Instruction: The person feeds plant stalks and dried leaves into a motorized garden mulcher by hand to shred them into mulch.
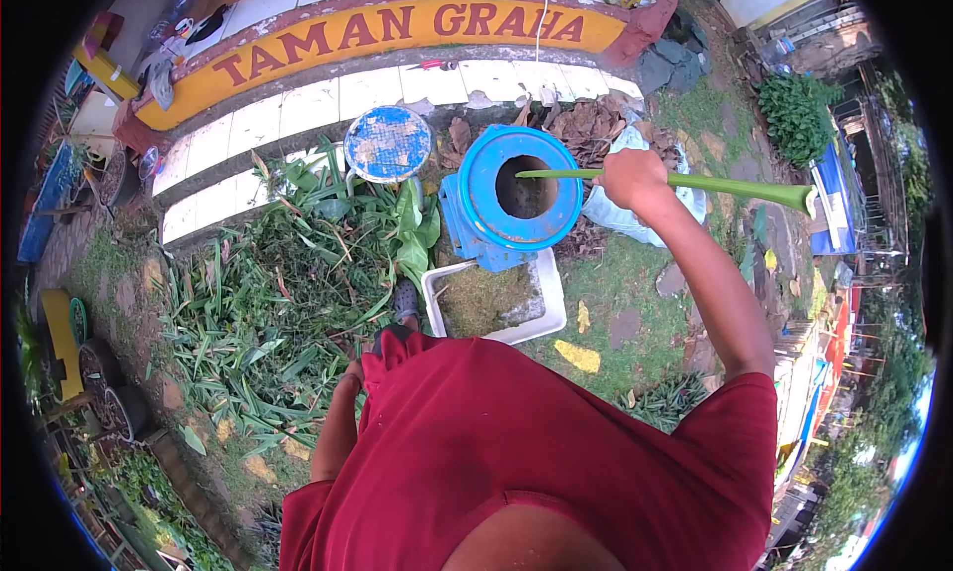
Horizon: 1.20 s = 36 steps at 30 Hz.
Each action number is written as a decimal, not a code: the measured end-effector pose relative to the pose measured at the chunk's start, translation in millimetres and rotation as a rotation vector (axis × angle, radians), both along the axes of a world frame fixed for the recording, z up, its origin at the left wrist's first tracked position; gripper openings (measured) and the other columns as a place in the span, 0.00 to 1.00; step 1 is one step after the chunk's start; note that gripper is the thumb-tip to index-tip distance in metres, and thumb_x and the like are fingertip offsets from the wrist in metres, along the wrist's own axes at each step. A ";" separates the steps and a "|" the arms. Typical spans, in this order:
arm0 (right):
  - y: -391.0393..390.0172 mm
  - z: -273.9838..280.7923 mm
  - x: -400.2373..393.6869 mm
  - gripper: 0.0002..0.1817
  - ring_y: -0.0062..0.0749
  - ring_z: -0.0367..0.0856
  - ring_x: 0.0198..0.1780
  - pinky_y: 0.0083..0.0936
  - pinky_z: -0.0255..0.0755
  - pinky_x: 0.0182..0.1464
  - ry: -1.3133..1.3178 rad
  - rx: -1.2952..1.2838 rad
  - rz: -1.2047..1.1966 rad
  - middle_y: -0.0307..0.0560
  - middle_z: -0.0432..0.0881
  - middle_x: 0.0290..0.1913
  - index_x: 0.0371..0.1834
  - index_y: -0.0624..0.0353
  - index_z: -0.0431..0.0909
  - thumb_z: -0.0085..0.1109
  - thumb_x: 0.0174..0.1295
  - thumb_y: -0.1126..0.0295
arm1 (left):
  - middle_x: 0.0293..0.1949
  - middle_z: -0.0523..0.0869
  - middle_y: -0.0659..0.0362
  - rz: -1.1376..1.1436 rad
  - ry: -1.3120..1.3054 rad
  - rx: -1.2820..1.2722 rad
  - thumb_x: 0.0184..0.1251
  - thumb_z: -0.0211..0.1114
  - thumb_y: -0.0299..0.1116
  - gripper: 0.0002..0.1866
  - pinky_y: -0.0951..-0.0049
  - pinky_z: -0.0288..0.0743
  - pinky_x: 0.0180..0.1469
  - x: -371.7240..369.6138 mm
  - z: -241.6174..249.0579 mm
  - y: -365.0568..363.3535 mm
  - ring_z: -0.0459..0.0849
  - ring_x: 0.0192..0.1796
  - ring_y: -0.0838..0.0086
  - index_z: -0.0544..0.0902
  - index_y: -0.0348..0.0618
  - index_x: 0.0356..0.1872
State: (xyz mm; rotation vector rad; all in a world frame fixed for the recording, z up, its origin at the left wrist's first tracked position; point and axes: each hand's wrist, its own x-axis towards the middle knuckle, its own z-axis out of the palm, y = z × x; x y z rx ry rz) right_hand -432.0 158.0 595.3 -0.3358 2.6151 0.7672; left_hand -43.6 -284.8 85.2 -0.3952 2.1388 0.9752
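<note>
My right hand [635, 181] is closed around a long green plant stalk [740, 185]. The stalk's thin end points left into the dark opening of a blue chopping machine [480, 187] with a round rim; its thick cut end sticks out to the right. Under the machine stands a white tray [555, 318] holding finely chopped green bits [476, 301]. My left hand [353, 372] hangs low beside the red shirt, and its fingers are hidden. Nearest to it lies a big heap of cut leaves and stems [268, 303].
A round stool with a worn blue-and-white top [387, 144] stands left of the machine. Beyond are white tiled steps [298, 104] and a yellow wall with lettering [397, 33]. A pale plastic sack [635, 218] and dry brown leaves [596, 124] lie at the machine's right.
</note>
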 end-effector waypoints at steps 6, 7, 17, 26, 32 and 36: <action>58.3 31.0 32.3 0.24 0.51 0.85 0.43 0.45 0.75 0.47 0.045 -0.197 -0.175 0.54 0.87 0.39 0.37 0.59 0.85 0.54 0.67 0.47 | 0.52 0.83 0.40 -0.165 0.057 -0.020 0.63 0.63 0.46 0.25 0.59 0.77 0.53 -8.9 -9.4 18.2 0.83 0.53 0.48 0.80 0.37 0.54; 77.8 29.3 36.2 0.24 0.51 0.85 0.43 0.45 0.75 0.47 0.048 -0.200 -0.174 0.54 0.87 0.39 0.37 0.59 0.85 0.54 0.67 0.47 | 0.52 0.83 0.40 -0.190 0.067 -0.022 0.62 0.63 0.47 0.26 0.59 0.77 0.53 -10.8 -11.1 20.1 0.83 0.53 0.48 0.80 0.37 0.54; 206.0 -47.0 140.1 0.25 0.13 0.48 0.16 0.19 0.46 0.19 -0.081 -1.240 -0.909 0.26 0.58 0.17 0.43 0.58 0.82 0.47 0.74 0.46 | 0.48 0.85 0.38 -0.054 0.006 -0.005 0.58 0.66 0.47 0.26 0.60 0.77 0.54 -11.2 -1.9 22.3 0.84 0.54 0.50 0.82 0.35 0.49; 230.1 -299.9 303.1 0.30 0.18 0.53 0.16 0.21 0.52 0.18 -0.164 -1.302 -1.694 0.30 0.56 0.19 0.45 0.60 0.79 0.41 0.73 0.41 | 0.43 0.88 0.47 -0.247 -0.038 0.072 0.58 0.64 0.49 0.21 0.62 0.80 0.49 1.6 -26.1 61.4 0.87 0.50 0.57 0.86 0.42 0.41; 198.8 -370.8 397.7 0.27 0.22 0.59 0.17 0.24 0.56 0.20 -0.589 -1.208 -1.797 0.32 0.62 0.21 0.50 0.58 0.81 0.42 0.73 0.46 | 0.49 0.87 0.51 -0.169 -0.008 0.122 0.56 0.67 0.47 0.21 0.64 0.79 0.52 8.3 12.2 62.8 0.86 0.49 0.56 0.84 0.50 0.48; 188.8 -391.1 412.9 0.24 0.22 0.61 0.19 0.24 0.57 0.21 -0.496 -1.267 -1.732 0.37 0.67 0.29 0.54 0.56 0.79 0.45 0.73 0.50 | 0.52 0.85 0.50 -0.716 0.114 -0.034 0.64 0.61 0.33 0.20 0.66 0.82 0.55 2.0 61.6 77.2 0.86 0.51 0.64 0.80 0.39 0.57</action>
